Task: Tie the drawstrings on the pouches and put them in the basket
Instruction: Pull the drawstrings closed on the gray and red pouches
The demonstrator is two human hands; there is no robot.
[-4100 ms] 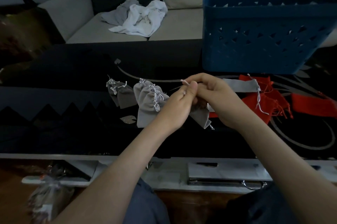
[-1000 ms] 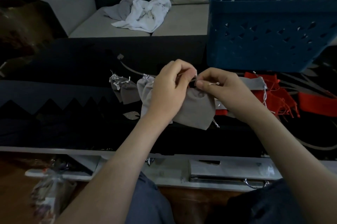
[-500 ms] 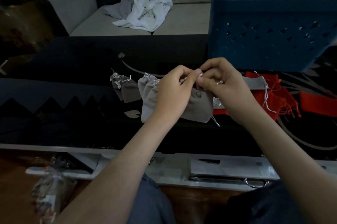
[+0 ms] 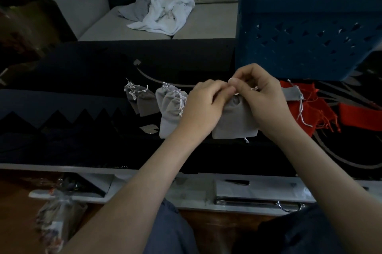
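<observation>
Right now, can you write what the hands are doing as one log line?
step: tying drawstring | left hand: pinching cord | right hand: pinching cord | grey pouch: held, not in blue basket | tied pouches: on table

Grey pouch [image 4: 234, 121] held upright, neck cinched; blue basket [image 4: 306, 32] behind, on table.

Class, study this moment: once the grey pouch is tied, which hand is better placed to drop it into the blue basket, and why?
Probably the right hand: it is closer to the blue basket, which stands directly behind it, while the left hand would need to cross over. Both hands pinch the grey pouch.
</observation>
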